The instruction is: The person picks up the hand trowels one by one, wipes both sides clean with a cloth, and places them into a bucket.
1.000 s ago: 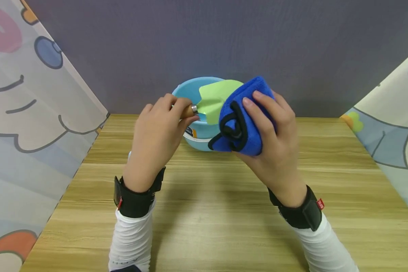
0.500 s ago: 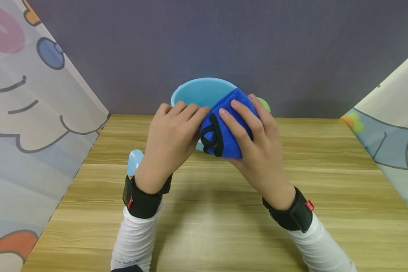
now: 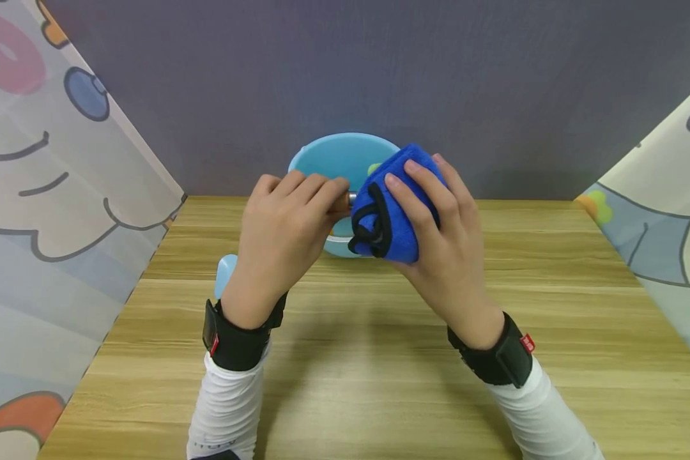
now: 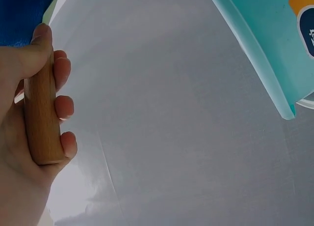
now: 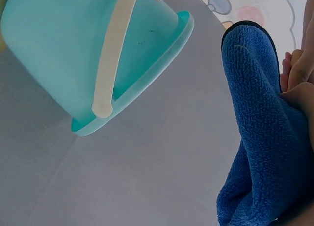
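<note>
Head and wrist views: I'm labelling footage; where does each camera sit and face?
Head: worn there, facing forward and down at the cloth; left grip, right grip and sleeves show.
Left wrist: worn there, facing the left grip curled round a handle.
Right wrist: worn there, facing the cloth; fingers show at the right edge.
Both wrist views share cloth and bucket.

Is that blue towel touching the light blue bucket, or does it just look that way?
Apart: the right wrist view shows grey backdrop between the blue towel and the light blue bucket; the head view merely overlaps them.
</note>
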The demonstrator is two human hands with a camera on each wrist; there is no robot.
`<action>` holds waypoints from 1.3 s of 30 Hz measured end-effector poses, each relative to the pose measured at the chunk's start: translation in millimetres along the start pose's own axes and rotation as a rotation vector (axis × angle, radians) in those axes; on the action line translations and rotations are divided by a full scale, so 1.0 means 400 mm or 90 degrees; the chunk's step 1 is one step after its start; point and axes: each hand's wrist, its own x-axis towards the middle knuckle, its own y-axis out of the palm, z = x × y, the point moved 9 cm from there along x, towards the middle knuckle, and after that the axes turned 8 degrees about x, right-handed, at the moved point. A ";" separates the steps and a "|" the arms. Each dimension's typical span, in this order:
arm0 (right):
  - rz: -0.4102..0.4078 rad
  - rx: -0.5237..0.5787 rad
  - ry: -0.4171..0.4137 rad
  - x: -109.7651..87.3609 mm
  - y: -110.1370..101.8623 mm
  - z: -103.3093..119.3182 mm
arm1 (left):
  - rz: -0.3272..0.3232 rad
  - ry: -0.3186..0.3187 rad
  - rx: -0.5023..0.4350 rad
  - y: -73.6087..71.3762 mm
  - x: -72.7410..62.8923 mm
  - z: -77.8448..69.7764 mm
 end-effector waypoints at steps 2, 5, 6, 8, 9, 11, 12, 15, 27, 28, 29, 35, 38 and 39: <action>-0.003 0.002 0.005 0.000 -0.003 -0.005 | 0.000 -0.004 -0.003 -0.003 0.000 0.003; -0.008 0.005 0.013 0.002 -0.008 -0.012 | 0.001 -0.009 0.001 -0.005 -0.002 0.009; -0.010 0.007 0.017 0.003 -0.010 -0.015 | 0.000 -0.011 0.002 -0.005 -0.003 0.011; -0.017 0.011 0.023 0.004 -0.014 -0.023 | 0.000 -0.016 0.002 -0.006 -0.004 0.016; -0.018 0.011 0.026 0.005 -0.016 -0.026 | 0.001 -0.017 0.002 -0.006 -0.004 0.018; -0.021 0.016 0.033 0.006 -0.019 -0.033 | 0.004 -0.021 0.001 -0.006 -0.005 0.022; -0.022 0.017 0.035 0.006 -0.020 -0.037 | 0.006 -0.022 0.000 -0.007 -0.005 0.024; -0.021 0.018 0.043 0.006 -0.023 -0.046 | 0.011 -0.028 -0.001 -0.007 -0.006 0.029; -0.047 0.010 0.073 0.009 -0.040 -0.078 | 0.020 -0.041 -0.002 -0.006 -0.006 0.039; -0.048 0.008 0.075 0.008 -0.041 -0.082 | 0.021 -0.043 -0.004 -0.006 -0.006 0.039; -0.049 0.006 0.078 0.008 -0.043 -0.085 | 0.022 -0.044 -0.005 -0.006 -0.006 0.039; -0.067 -0.005 0.100 0.008 -0.060 -0.117 | 0.031 -0.054 -0.008 -0.001 -0.009 0.038; -0.055 -0.022 0.139 0.003 -0.065 -0.148 | 0.058 -0.079 -0.014 0.016 -0.013 0.049; -0.044 -0.028 0.156 0.000 -0.064 -0.161 | 0.072 -0.092 -0.017 0.025 -0.015 0.055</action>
